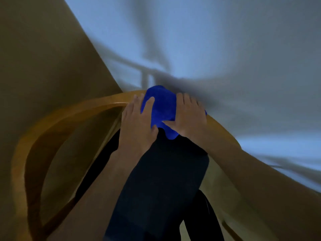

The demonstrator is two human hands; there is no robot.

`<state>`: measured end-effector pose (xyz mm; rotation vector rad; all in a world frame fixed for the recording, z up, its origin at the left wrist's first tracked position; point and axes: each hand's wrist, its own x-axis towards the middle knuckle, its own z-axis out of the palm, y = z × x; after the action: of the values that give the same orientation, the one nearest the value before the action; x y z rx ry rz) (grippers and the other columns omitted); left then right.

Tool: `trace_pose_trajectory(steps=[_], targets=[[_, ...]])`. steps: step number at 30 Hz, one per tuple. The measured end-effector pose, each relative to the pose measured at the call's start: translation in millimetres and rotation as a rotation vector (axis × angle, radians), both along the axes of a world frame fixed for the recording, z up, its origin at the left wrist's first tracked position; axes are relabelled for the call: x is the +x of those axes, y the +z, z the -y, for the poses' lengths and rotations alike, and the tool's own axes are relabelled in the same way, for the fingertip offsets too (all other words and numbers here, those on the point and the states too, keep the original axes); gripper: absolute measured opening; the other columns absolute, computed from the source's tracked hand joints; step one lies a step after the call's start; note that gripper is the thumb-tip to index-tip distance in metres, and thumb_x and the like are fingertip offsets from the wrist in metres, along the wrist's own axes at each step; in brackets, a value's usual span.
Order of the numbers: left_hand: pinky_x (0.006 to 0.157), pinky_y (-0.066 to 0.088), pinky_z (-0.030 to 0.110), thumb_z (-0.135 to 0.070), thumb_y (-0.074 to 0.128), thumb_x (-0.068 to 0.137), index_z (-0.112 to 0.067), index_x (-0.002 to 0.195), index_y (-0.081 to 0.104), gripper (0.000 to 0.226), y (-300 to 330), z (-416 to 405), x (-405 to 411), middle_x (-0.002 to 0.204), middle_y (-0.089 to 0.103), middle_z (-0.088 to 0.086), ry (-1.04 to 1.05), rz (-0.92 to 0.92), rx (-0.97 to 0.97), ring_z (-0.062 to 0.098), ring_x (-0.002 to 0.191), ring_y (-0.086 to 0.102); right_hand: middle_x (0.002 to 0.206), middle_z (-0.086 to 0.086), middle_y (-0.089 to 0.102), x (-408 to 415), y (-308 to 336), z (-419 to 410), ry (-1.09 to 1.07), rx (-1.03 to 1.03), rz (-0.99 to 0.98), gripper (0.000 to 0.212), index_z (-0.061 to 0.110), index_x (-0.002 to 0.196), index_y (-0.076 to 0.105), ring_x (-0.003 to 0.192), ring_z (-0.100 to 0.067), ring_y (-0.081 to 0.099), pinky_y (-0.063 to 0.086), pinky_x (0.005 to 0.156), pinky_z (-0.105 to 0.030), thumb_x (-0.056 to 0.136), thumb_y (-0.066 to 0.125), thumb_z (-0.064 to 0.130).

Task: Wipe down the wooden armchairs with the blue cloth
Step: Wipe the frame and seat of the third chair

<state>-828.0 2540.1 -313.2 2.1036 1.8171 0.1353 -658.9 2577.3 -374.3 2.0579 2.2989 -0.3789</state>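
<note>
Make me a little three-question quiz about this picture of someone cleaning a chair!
1. True or false: both hands touch the blue cloth.
2. What does the cloth lie on?
A) the floor
B) the curved wooden rail of the armchair
C) a table
3. Fill the gap: the chair's back cushion below the hands looks ____ in colour.

Key
1. True. The left hand lies with straight fingers on the cloth's left side; the right hand presses on its right side.
2. B. The cloth is bunched over the top of the rail, between the hands.
3. Dark, nearly black.
</note>
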Motion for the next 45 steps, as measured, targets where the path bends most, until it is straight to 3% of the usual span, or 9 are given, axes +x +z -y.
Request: trace_pose_trajectory(steps=[7, 14, 20, 23, 26, 28, 33, 39, 45], targets=[[0.117, 0.022, 0.049, -0.024, 0.07, 0.085, -0.017, 0.15, 0.027, 0.078, -2.2, 1.5, 37.6, 0.157, 0.024, 0.01, -0.136, 0.051, -0.027, 0.028, 0.146, 0.017, 0.108, -0.008, 0.056, 90.3, 8.3, 105.2, -0.278, 0.029, 0.067, 0.079, 0.007, 0.125, 0.046, 0.093, -0.026, 0.056, 0.045, 0.078, -0.037, 0.077, 0.063, 0.068], [0.11, 0.031, 0.051, -0.018, 0.066, 0.085, -0.013, 0.145, 0.034, 0.069, -19.3, 15.7, 79.1, 0.151, 0.032, 0.012, -0.246, 0.181, -0.012, 0.031, 0.14, 0.029, 0.109, -0.005, 0.052, 112.8, 18.6, 142.9, -0.517, -0.168, -0.202, 0.057, 0.008, 0.121, 0.044, 0.086, -0.022, 0.059, 0.05, 0.068, -0.032, 0.088, 0.068, 0.046], [0.112, 0.03, 0.046, -0.017, 0.068, 0.083, -0.012, 0.144, 0.037, 0.068, -33.7, 25.5, 86.0, 0.15, 0.033, 0.012, -0.228, 0.231, 0.0, 0.03, 0.142, 0.026, 0.08, -0.004, 0.056, 135.9, 27.1, 149.2, -0.537, -0.367, 0.015, 0.027, 0.016, 0.094, 0.036, 0.055, -0.01, 0.044, 0.03, 0.044, -0.023, 0.096, 0.057, 0.033], [0.112, 0.027, 0.044, -0.017, 0.068, 0.083, -0.012, 0.143, 0.038, 0.067, -35.9, 28.0, 83.3, 0.151, 0.033, 0.013, -0.223, 0.219, -0.007, 0.029, 0.144, 0.023, 0.088, -0.004, 0.06, 132.7, 34.0, 150.5, -0.548, -0.397, -0.055, 0.033, 0.017, 0.101, 0.039, 0.063, -0.014, 0.05, 0.039, 0.052, -0.027, 0.093, 0.061, 0.04], [0.112, 0.027, 0.042, -0.016, 0.068, 0.084, -0.012, 0.143, 0.039, 0.066, -36.2, 28.5, 79.6, 0.15, 0.033, 0.012, -0.208, 0.219, -0.009, 0.029, 0.144, 0.022, 0.112, -0.006, 0.059, 116.8, 35.7, 136.2, -0.495, -0.315, -0.156, 0.062, 0.011, 0.123, 0.042, 0.093, -0.023, 0.059, 0.051, 0.076, -0.037, 0.084, 0.068, 0.052], [0.112, 0.027, 0.042, -0.016, 0.067, 0.085, -0.012, 0.143, 0.04, 0.064, -35.8, 27.8, 77.5, 0.15, 0.034, 0.012, -0.183, 0.234, 0.002, 0.028, 0.145, 0.021, 0.12, -0.01, 0.055, 103.9, 31.3, 117.0, -0.392, -0.234, -0.06, 0.077, 0.006, 0.128, 0.04, 0.105, -0.028, 0.056, 0.05, 0.087, -0.041, 0.08, 0.068, 0.06], [0.11, 0.031, 0.042, -0.012, 0.064, 0.084, -0.013, 0.141, 0.041, 0.062, -33.4, 15.9, 64.9, 0.147, 0.037, 0.008, -0.024, 0.305, 0.042, 0.026, 0.14, 0.03, 0.118, -0.013, 0.052, 60.7, 14.5, 51.0, -0.15, -0.079, 0.176, 0.093, 0.005, 0.129, 0.037, 0.102, -0.031, 0.053, 0.044, 0.085, -0.042, 0.071, 0.067, 0.071], [0.109, 0.033, 0.042, -0.01, 0.061, 0.087, -0.008, 0.141, 0.04, 0.058, -34.1, -1.6, 48.9, 0.151, 0.032, 0.015, 0.073, 0.256, 0.054, 0.028, 0.136, 0.034, 0.127, -0.014, 0.049, 8.1, 2.2, -7.1, -0.042, 0.058, 0.153, 0.103, 0.004, 0.135, 0.037, 0.11, -0.031, 0.049, 0.042, 0.088, -0.041, 0.065, 0.066, 0.074], [0.105, 0.037, 0.039, -0.008, 0.062, 0.083, -0.009, 0.139, 0.042, 0.06, -27.2, -14.9, 51.7, 0.143, 0.042, 0.011, 0.017, 0.235, 0.029, 0.025, 0.126, 0.043, 0.128, -0.012, 0.049, 37.1, 2.0, 11.1, -0.04, 0.058, 0.054, 0.09, 0.007, 0.135, 0.039, 0.11, -0.029, 0.049, 0.041, 0.09, -0.038, 0.074, 0.065, 0.067]])
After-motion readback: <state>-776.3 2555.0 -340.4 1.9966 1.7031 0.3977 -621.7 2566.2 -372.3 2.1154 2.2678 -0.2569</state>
